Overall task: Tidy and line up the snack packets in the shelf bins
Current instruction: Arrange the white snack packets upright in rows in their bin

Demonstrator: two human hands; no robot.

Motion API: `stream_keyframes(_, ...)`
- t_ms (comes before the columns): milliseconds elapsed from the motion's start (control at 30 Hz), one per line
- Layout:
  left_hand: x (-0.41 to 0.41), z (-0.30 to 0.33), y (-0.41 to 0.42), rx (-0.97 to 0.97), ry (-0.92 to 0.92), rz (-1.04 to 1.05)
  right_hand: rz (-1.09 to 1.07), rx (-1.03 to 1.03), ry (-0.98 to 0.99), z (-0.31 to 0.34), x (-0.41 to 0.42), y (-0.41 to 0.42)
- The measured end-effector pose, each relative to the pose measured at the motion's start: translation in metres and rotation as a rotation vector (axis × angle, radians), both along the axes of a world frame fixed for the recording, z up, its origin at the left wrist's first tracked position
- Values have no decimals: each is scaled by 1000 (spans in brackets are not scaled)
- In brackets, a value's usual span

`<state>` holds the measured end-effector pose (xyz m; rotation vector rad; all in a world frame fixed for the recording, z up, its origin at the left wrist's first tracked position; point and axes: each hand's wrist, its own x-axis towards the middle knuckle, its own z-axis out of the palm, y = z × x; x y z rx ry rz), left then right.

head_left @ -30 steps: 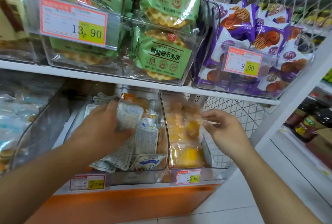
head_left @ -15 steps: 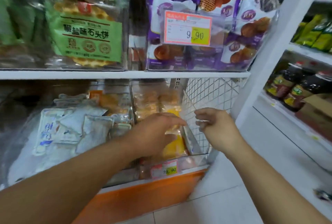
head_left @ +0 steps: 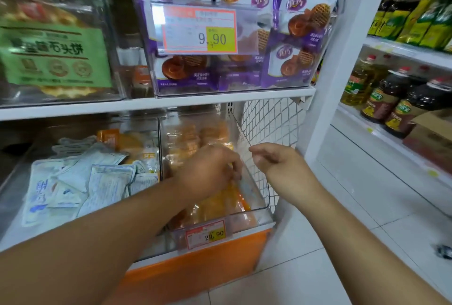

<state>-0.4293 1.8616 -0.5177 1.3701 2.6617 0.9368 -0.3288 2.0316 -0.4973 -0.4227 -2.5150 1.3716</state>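
Head view: a person's two bare arms reach from the bottom of the frame into the lower shelf of a shop rack.
Left hand (head_left: 210,170): centre of the frame, down inside the clear right-hand bin (head_left: 256,191); its grip is curled onto the orange snack packets (head_left: 220,200) there, though I cannot tell exactly which packet the fingers pinch.
Right hand (head_left: 278,161): just right of centre, at the bin's right wall, beside the white wire mesh panel (head_left: 271,121); its grip is narrow, fingers curled in, and whether they pinch the bin's rim or nothing I cannot tell.
Orange snack packets: heaped in the right-hand bin, centre to lower centre, behind a price tag (head_left: 205,233) reading 29.90.
White packets (head_left: 83,182): lying loose and overlapping in the neighbouring bin, lower left of the frame, with a few orange ones behind them.
Upper shelf: purple packets (head_left: 300,42) in a clear bin at top centre with a 9.90 tag (head_left: 199,30); green packets (head_left: 53,55) at upper left.
Right edge of the frame: oil bottles (head_left: 381,99) on another shelf.
Floor: pale floor tiles (head_left: 342,243), lower right.
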Motion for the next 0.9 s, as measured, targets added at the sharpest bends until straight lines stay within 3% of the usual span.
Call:
stream_keyframes(167, 26, 39, -40, 362, -238, 166, 233, -227, 97, 39, 15, -23)
stream_keyframes(333, 62, 64, -93, 486, -276, 212, 322, 94, 112, 48, 11, -67)
stream_keyframes(433, 75, 67, -130, 426, -325, 185, 319, 15, 135, 51, 11, -87)
stream_keyframes(533, 76, 66, -169, 343, -227, 209, 360, -34, 140, 50, 11, -113)
stream_keyframes(733, 55, 51, -239, 232, -152, 366, 375, 175, 208, 44, -7, -161)
stream_keyframes(900, 47, 35, -275, 83, -106, 446, 533, 477, -167, 29, -29, -177)
